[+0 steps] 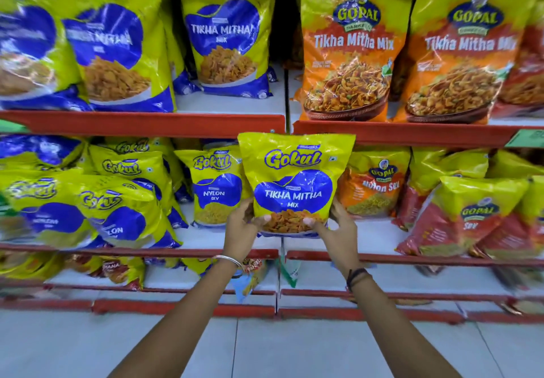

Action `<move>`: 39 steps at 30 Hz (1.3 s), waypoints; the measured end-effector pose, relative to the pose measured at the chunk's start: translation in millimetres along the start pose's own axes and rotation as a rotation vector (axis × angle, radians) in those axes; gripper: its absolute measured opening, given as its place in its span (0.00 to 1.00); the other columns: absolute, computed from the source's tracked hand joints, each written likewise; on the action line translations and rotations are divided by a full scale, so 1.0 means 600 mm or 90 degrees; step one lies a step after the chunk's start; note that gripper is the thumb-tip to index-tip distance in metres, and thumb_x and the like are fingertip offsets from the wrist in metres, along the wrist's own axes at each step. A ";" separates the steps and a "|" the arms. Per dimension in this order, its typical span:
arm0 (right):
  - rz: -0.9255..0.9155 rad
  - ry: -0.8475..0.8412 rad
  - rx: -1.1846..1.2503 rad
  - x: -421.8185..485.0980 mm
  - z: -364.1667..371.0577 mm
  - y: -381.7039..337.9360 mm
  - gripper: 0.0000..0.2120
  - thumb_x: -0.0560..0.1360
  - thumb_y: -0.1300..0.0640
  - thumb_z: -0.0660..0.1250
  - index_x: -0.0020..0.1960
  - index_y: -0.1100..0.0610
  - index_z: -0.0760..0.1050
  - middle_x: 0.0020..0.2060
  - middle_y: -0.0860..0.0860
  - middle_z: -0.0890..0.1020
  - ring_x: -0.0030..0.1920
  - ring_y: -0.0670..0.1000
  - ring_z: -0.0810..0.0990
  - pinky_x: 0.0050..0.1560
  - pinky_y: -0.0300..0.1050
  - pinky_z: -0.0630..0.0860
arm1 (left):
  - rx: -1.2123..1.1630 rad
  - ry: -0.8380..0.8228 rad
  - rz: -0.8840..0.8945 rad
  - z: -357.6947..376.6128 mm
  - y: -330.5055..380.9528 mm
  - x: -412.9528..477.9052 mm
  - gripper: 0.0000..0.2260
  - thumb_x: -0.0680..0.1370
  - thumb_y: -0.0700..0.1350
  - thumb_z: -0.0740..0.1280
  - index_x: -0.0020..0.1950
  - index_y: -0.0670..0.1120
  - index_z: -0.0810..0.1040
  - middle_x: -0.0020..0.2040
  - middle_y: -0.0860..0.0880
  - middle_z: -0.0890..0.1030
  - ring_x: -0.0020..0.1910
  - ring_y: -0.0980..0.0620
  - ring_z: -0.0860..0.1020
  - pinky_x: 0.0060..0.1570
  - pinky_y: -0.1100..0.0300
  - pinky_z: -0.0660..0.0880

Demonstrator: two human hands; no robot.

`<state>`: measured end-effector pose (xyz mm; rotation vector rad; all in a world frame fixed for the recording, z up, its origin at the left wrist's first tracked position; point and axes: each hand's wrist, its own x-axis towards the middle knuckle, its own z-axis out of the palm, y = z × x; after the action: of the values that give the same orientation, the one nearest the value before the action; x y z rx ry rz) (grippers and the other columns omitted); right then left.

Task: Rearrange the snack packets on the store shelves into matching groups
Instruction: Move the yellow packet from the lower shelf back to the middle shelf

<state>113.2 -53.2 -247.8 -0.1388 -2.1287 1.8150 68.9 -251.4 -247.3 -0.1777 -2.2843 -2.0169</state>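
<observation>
Held packet: Gokul Tikha Mitha Mix packet (295, 182), yellow and blue, upright in front of the middle shelf, its top edge overlapping the red shelf edge (141, 124) above
Left hand (243, 224): fingers wrapped round the packet's lower left corner, thumb on the front; a silver bangle (228, 259) on the wrist
Right hand (335, 226): closed on the lower right corner, thumb pressed on the front; a dark thread band (356, 277) on the wrist
Upper shelf, left: Gokul Tikha Mitha Mix packets (225, 33) standing in a row, the leftmost ones blurred
Upper shelf, right: orange Gopal Tikha Mitha Mix packets (348, 50) upright, side by side
Middle shelf, left: Gokul Nylon Sev packets (215, 189), one just beside the held packet, others leaning forward
Middle shelf, right: Gopal Nylon Sev packet (372, 189) partly behind the held one; red Gopal Sev packets (471, 218) tilted further right
Lower shelf: small mixed packets (117, 268), too blurred to read
Floor (265, 348): pale tiles below the shelves
</observation>
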 end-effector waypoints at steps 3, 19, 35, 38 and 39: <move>-0.047 0.031 0.019 0.002 0.009 -0.057 0.26 0.65 0.49 0.77 0.61 0.55 0.78 0.55 0.50 0.84 0.55 0.45 0.81 0.55 0.38 0.77 | 0.006 0.040 0.062 -0.033 0.065 0.002 0.16 0.67 0.50 0.72 0.52 0.47 0.78 0.45 0.48 0.82 0.46 0.48 0.80 0.50 0.50 0.78; -0.216 0.062 0.060 0.020 0.021 -0.249 0.12 0.68 0.53 0.75 0.51 0.49 0.82 0.42 0.38 0.86 0.43 0.40 0.83 0.43 0.34 0.77 | -0.035 0.069 0.210 -0.099 0.240 0.003 0.14 0.66 0.55 0.72 0.48 0.51 0.80 0.43 0.48 0.84 0.43 0.43 0.81 0.45 0.41 0.79; -0.260 0.018 0.022 0.211 0.124 -0.354 0.23 0.67 0.54 0.77 0.60 0.56 0.76 0.53 0.47 0.83 0.53 0.39 0.82 0.53 0.38 0.79 | 0.053 0.137 0.301 -0.167 0.328 0.195 0.13 0.72 0.44 0.67 0.55 0.50 0.71 0.49 0.48 0.81 0.50 0.57 0.79 0.50 0.60 0.75; -0.221 -0.015 -0.009 0.255 0.155 -0.340 0.28 0.68 0.52 0.76 0.64 0.58 0.73 0.56 0.50 0.83 0.56 0.43 0.81 0.54 0.39 0.78 | 0.090 0.140 0.263 -0.178 0.314 0.238 0.14 0.73 0.40 0.68 0.58 0.45 0.71 0.55 0.42 0.80 0.55 0.44 0.78 0.54 0.49 0.74; -0.215 -0.026 -0.022 0.267 0.163 -0.334 0.28 0.68 0.52 0.76 0.64 0.58 0.73 0.56 0.52 0.83 0.56 0.47 0.82 0.53 0.39 0.79 | 0.102 0.138 0.246 -0.181 0.307 0.250 0.14 0.74 0.39 0.68 0.58 0.44 0.72 0.55 0.42 0.80 0.56 0.43 0.78 0.54 0.50 0.74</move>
<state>-39.2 -134.9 -34.8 0.2382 -2.0632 1.5964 -53.5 -332.5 -31.2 -0.3393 -2.0733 -1.5769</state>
